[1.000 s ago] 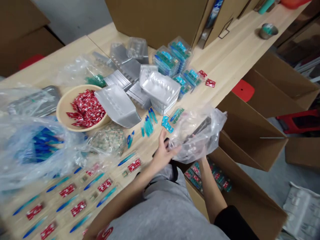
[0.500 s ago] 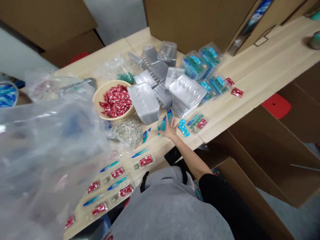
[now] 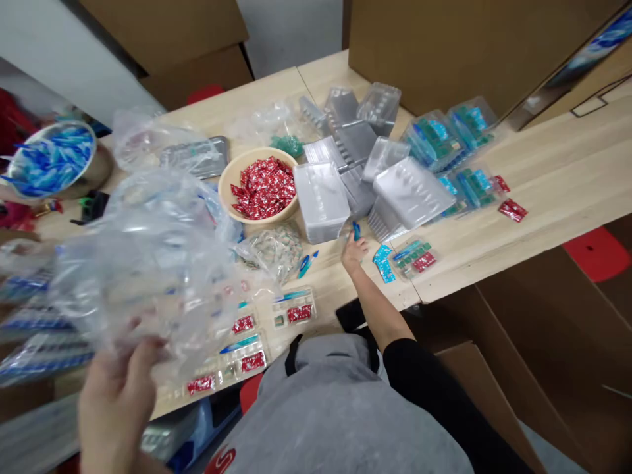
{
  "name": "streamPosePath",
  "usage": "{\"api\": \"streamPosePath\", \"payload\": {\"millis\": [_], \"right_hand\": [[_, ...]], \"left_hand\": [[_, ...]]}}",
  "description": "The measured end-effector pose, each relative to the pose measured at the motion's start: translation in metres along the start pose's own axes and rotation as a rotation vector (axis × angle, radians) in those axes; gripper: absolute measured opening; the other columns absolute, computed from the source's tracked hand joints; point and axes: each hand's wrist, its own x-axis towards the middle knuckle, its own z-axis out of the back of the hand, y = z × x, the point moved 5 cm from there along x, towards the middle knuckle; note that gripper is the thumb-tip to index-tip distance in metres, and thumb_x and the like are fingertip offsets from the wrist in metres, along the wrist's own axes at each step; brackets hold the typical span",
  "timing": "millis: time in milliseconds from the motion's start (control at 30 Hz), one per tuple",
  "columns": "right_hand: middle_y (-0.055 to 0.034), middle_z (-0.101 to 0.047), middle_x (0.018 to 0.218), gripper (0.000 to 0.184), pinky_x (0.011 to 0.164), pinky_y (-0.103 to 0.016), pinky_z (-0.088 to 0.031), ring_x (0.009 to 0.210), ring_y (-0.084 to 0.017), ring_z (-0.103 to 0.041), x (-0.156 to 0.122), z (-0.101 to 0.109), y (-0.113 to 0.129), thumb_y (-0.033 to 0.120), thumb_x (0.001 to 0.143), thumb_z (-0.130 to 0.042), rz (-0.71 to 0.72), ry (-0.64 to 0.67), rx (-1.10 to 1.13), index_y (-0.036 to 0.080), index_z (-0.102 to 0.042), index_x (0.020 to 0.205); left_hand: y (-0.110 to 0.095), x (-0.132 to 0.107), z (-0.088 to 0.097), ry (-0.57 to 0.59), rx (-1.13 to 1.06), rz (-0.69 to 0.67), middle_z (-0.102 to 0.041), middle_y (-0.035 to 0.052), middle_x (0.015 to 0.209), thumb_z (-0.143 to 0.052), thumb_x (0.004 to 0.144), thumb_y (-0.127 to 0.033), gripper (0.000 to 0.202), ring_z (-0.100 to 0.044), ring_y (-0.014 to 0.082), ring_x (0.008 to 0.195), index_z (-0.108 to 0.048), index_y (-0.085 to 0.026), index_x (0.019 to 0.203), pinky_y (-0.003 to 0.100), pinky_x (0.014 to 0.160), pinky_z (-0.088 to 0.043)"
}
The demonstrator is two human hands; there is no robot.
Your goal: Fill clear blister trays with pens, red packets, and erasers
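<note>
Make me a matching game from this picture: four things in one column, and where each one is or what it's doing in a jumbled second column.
Things:
1. left hand
2. right hand
3. red sachets
4. blue pieces

Places or states:
A. heaped in a tan bowl
B. holding up a clear plastic bag
C. in a round bowl at the far left
D. over the wooden table, beside a clear plastic tray

Right pairs: 1-B, 2-D, 3-A, 4-C.

**Head camera looking forward and down over the workbench**
It is hanging just above the person's grey sweatshirt (image 3: 326, 411), facing across the wooden workbench (image 3: 557, 174) from its near edge, and taking in the bench's far corner toward the top.
</note>
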Motion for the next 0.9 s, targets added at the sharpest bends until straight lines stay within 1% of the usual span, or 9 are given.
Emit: {"api": "streamPosePath", "payload": {"millis": [233, 467, 500, 600, 667, 700, 733, 800, 900], "right_hand": [[-0.0262, -0.051, 0.129, 0.065, 0.100, -0.056, -0.038, 0.121, -0.036, -0.051, -0.006, 0.018, -0.002, 0.010, 0.081, -0.049, 0.007, 0.018, 0.264, 0.012, -0.037, 0.145], [-0.0062, -0.063, 0.111, 0.084, 0.078, -0.030, -0.053, 0.086, -0.016, -0.062, -0.085, 0.079, -0.011, 0.014, 0.066, -0.053, 0.149, 0.175, 0.613, 0.021, -0.028, 0.146], [-0.0018, -0.064, 0.099, 0.084, 0.070, -0.027, -0.053, 0.076, -0.014, -0.060, -0.104, 0.091, -0.005, 0.016, 0.063, -0.056, 0.180, 0.257, 0.681, 0.023, -0.031, 0.143], [0.0047, -0.063, 0.084, 0.081, 0.059, -0.024, -0.050, 0.062, -0.011, -0.058, -0.168, 0.110, 0.034, 0.018, 0.056, -0.066, 0.247, 0.928, 1.055, 0.030, -0.041, 0.131], [0.0039, -0.062, 0.079, 0.060, 0.055, -0.025, -0.050, 0.058, -0.011, -0.057, -0.205, 0.104, 0.061, 0.020, 0.055, -0.067, 0.190, 1.310, 1.002, 0.026, -0.052, 0.112], [0.0031, -0.060, 0.074, 0.044, 0.054, -0.025, -0.051, 0.058, -0.011, -0.057, -0.216, 0.095, 0.075, 0.021, 0.056, -0.065, 0.175, 1.384, 0.930, 0.022, -0.055, 0.099], [0.0021, -0.058, 0.069, 0.029, 0.054, -0.026, -0.052, 0.057, -0.011, -0.056, -0.220, 0.082, 0.091, 0.024, 0.059, -0.063, 0.198, 1.374, 0.849, 0.019, -0.055, 0.086], [0.0004, -0.055, 0.062, 0.015, 0.056, -0.031, -0.055, 0.056, -0.014, -0.057, -0.213, 0.053, 0.125, 0.028, 0.066, -0.059, 0.292, 1.151, 0.765, 0.017, -0.052, 0.075], [-0.0088, -0.064, 0.102, 0.034, 0.085, -0.045, -0.056, 0.096, -0.023, -0.065, -0.200, 0.022, 0.172, 0.033, 0.076, -0.059, 0.380, 0.854, 0.842, 0.016, -0.054, 0.105]], "left_hand": [[-0.011, 0.013, -0.039, 0.052, 0.068, 0.157, -0.064, 0.0027, 0.080, -0.050, 0.068, -0.041, 0.019, -0.063, 0.0301, 0.086, -0.053, -0.026, 0.081, 0.042, 0.078, -0.049], [-0.015, 0.007, -0.065, 0.090, 0.180, 0.044, -0.051, 0.0025, 0.062, -0.043, 0.083, -0.051, 0.037, -0.056, 0.0248, 0.063, -0.057, -0.019, 0.093, 0.031, 0.057, -0.038], [-0.019, 0.005, -0.070, 0.102, 0.195, 0.023, -0.053, 0.0033, 0.063, -0.043, 0.085, -0.051, 0.040, -0.057, 0.0242, 0.062, -0.059, -0.016, 0.097, 0.031, 0.057, -0.039], [-0.029, 0.000, -0.087, 0.129, 0.234, -0.040, -0.067, 0.0129, 0.085, -0.042, 0.090, -0.046, 0.051, -0.064, 0.0267, 0.075, -0.055, -0.008, 0.122, 0.032, 0.064, -0.045], [-0.034, -0.003, -0.096, 0.117, 0.239, -0.105, -0.067, 0.0210, 0.107, -0.039, 0.092, -0.044, 0.057, -0.066, 0.0305, 0.090, -0.049, -0.004, 0.132, 0.035, 0.071, -0.048], [-0.036, -0.005, -0.098, 0.104, 0.242, -0.139, -0.065, 0.0234, 0.116, -0.038, 0.092, -0.043, 0.059, -0.065, 0.0319, 0.097, -0.048, -0.003, 0.134, 0.036, 0.073, -0.049], [-0.038, -0.007, -0.100, 0.095, 0.245, -0.173, -0.063, 0.0245, 0.121, -0.037, 0.093, -0.043, 0.059, -0.064, 0.0329, 0.102, -0.047, -0.002, 0.134, 0.037, 0.075, -0.050], [-0.040, -0.014, -0.103, 0.097, 0.250, -0.224, -0.062, 0.0243, 0.124, -0.035, 0.093, -0.041, 0.057, -0.063, 0.0335, 0.106, -0.049, -0.004, 0.134, 0.039, 0.077, -0.051], [-0.039, -0.022, -0.100, 0.145, 0.198, -0.231, -0.066, 0.0223, 0.113, -0.033, 0.092, -0.039, 0.054, -0.065, 0.0312, 0.097, -0.053, -0.005, 0.130, 0.039, 0.076, -0.051]]}}
